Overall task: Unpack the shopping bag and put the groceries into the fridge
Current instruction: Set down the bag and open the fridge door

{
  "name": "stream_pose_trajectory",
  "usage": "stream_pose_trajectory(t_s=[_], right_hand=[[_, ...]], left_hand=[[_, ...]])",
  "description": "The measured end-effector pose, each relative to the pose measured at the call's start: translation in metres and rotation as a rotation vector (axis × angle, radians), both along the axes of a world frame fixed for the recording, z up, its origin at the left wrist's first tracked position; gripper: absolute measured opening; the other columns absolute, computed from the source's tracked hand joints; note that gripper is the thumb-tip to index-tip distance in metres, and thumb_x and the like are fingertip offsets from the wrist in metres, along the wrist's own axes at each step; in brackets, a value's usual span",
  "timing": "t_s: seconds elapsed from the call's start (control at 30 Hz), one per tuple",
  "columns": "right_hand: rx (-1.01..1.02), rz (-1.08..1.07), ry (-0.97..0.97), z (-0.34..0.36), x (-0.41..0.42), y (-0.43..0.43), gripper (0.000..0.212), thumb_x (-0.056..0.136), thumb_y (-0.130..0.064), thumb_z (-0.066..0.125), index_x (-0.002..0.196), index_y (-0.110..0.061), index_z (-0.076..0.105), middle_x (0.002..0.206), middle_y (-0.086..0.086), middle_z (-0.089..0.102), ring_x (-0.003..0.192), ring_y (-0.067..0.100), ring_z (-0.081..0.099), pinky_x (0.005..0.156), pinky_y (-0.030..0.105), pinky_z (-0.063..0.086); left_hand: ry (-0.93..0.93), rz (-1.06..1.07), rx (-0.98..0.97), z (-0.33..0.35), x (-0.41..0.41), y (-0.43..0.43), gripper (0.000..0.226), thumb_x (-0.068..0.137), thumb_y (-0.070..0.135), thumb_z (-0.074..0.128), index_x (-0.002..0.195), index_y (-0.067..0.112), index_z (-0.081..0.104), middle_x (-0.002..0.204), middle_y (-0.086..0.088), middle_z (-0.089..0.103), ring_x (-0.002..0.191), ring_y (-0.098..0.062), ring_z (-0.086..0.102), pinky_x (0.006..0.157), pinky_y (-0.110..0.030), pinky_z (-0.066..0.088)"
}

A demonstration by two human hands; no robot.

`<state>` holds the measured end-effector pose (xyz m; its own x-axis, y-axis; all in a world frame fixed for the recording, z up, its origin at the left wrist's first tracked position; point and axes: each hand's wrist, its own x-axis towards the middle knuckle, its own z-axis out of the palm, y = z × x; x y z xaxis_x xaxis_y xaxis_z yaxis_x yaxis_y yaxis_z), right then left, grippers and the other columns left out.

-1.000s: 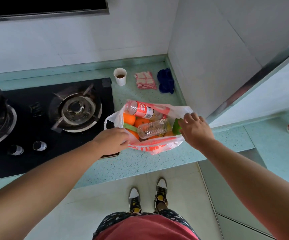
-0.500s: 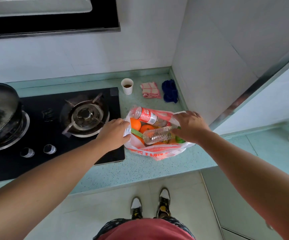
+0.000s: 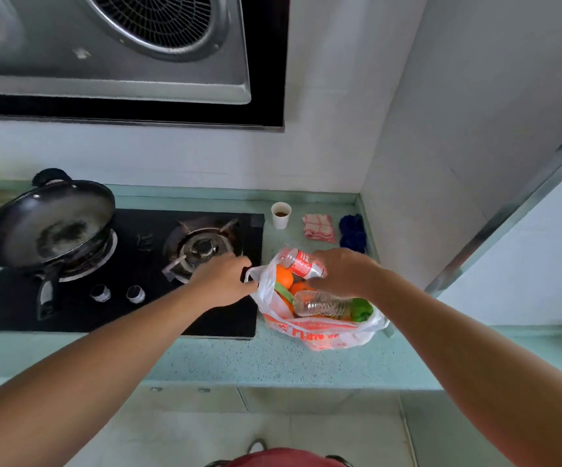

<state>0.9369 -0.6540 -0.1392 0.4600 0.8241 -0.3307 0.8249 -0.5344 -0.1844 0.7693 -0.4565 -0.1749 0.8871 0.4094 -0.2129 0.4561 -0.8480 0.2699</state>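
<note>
The bag (image 3: pixel 320 335) is hemmed in: stove (image 3: pixel 205 308) just beside its left, wall (image 3: pixel 407 214) near its right, cup (image 3: pixel 281 215), pink cloth (image 3: pixel 319 227) and blue cloth (image 3: pixel 353 232) behind. The table (image 3: pixel 239 358) strip in front lies open. At its mouth, the left hand (image 3: pixel 222 281) grips the bag and the right hand (image 3: pixel 343 274) grips a bottle (image 3: pixel 301 264).

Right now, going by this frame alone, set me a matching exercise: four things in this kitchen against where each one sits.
Things:
1. wok
2. paper cup
3. red-label bottle
4. blue cloth

Places:
A. in the shopping bag
B. in the back corner of the counter
C. on a burner of the hob
D. between the hob and the checked cloth

Pairs: 1-C, 2-D, 3-A, 4-B.
</note>
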Motion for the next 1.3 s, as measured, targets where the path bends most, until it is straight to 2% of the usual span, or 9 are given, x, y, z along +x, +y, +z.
stream_pose_trajectory(t_s=[0.17, 0.27, 0.37, 0.5, 0.67, 0.77, 0.8, 0.9, 1.3], right_hand=[[0.026, 0.152, -0.012, 0.012, -0.021, 0.012, 0.056, 0.093, -0.053, 0.055, 0.143, -0.030, 0.047, 0.136, 0.000, 0.055, 0.117, 0.022, 0.057, 0.095, 0.040, 0.052], [0.047, 0.259, -0.015, 0.011, -0.043, 0.007, 0.055, 0.092, -0.052, 0.057, 0.141, -0.030, 0.049, 0.137, -0.001, 0.054, 0.120, 0.023, 0.055, 0.097, 0.039, 0.049], [0.011, 0.384, 0.017, 0.001, -0.070, 0.003, 0.052, 0.092, -0.052, 0.057, 0.137, -0.027, 0.053, 0.130, -0.001, 0.057, 0.116, 0.023, 0.059, 0.095, 0.039, 0.050], [-0.060, 0.550, 0.038, -0.014, -0.128, 0.010, 0.057, 0.092, -0.055, 0.055, 0.140, -0.026, 0.048, 0.121, 0.001, 0.054, 0.108, 0.023, 0.059, 0.082, 0.034, 0.045], [-0.101, 0.830, 0.032, -0.020, -0.228, 0.018, 0.059, 0.092, -0.059, 0.053, 0.142, -0.029, 0.047, 0.136, -0.001, 0.051, 0.118, 0.021, 0.057, 0.097, 0.042, 0.048], [-0.118, 1.018, 0.028, -0.017, -0.301, 0.014, 0.059, 0.094, -0.058, 0.052, 0.144, -0.026, 0.045, 0.138, 0.002, 0.050, 0.098, 0.019, 0.058, 0.088, 0.037, 0.048], [-0.123, 1.074, 0.030, -0.016, -0.326, 0.010, 0.060, 0.095, -0.057, 0.052, 0.146, -0.026, 0.043, 0.141, 0.002, 0.049, 0.100, 0.020, 0.059, 0.089, 0.037, 0.048], [-0.135, 1.227, 0.037, -0.012, -0.400, -0.008, 0.063, 0.095, -0.057, 0.052, 0.149, -0.025, 0.041, 0.149, 0.004, 0.045, 0.129, 0.024, 0.051, 0.103, 0.041, 0.045], [-0.130, 1.665, 0.030, -0.004, -0.688, -0.154, 0.061, 0.095, -0.057, 0.052, 0.148, -0.028, 0.042, 0.146, 0.002, 0.050, 0.129, 0.023, 0.051, 0.104, 0.040, 0.044]], left_hand=[[0.028, 0.222, -0.018, 0.016, -0.051, -0.024, 0.056, 0.089, 0.055, 0.059, 0.135, 0.023, 0.055, 0.134, 0.001, 0.058, 0.114, -0.020, 0.060, 0.094, -0.043, 0.052], [0.057, 0.383, -0.051, 0.018, -0.085, -0.054, 0.057, 0.091, 0.052, 0.057, 0.140, 0.025, 0.050, 0.137, 0.003, 0.052, 0.105, -0.018, 0.060, 0.089, -0.038, 0.051], [0.093, 0.528, -0.071, 0.008, -0.127, -0.086, 0.056, 0.091, 0.051, 0.056, 0.140, 0.026, 0.049, 0.132, -0.002, 0.050, 0.103, -0.022, 0.059, 0.089, -0.041, 0.052], [0.117, 0.721, -0.091, -0.007, -0.210, -0.132, 0.059, 0.091, 0.053, 0.054, 0.143, 0.026, 0.046, 0.139, -0.003, 0.050, 0.123, -0.025, 0.052, 0.098, -0.043, 0.049], [0.124, 1.008, -0.120, -0.008, -0.323, -0.196, 0.059, 0.092, 0.054, 0.056, 0.145, 0.029, 0.046, 0.142, -0.003, 0.050, 0.128, -0.028, 0.051, 0.102, -0.043, 0.047], [0.128, 1.189, -0.142, -0.008, -0.388, -0.244, 0.059, 0.092, 0.056, 0.055, 0.144, 0.030, 0.046, 0.141, -0.003, 0.050, 0.127, -0.028, 0.052, 0.101, -0.042, 0.047], [0.131, 1.245, -0.149, -0.008, -0.409, -0.261, 0.059, 0.092, 0.056, 0.055, 0.144, 0.030, 0.046, 0.141, -0.003, 0.050, 0.127, -0.028, 0.052, 0.101, -0.042, 0.047], [0.134, 1.403, -0.156, -0.005, -0.464, -0.314, 0.058, 0.093, 0.056, 0.054, 0.144, 0.030, 0.047, 0.141, -0.002, 0.050, 0.127, -0.027, 0.052, 0.101, -0.041, 0.047], [0.125, 1.857, -0.154, 0.009, -0.676, -0.555, 0.055, 0.095, 0.053, 0.052, 0.145, 0.032, 0.045, 0.144, 0.002, 0.048, 0.130, -0.024, 0.049, 0.098, -0.040, 0.047]])
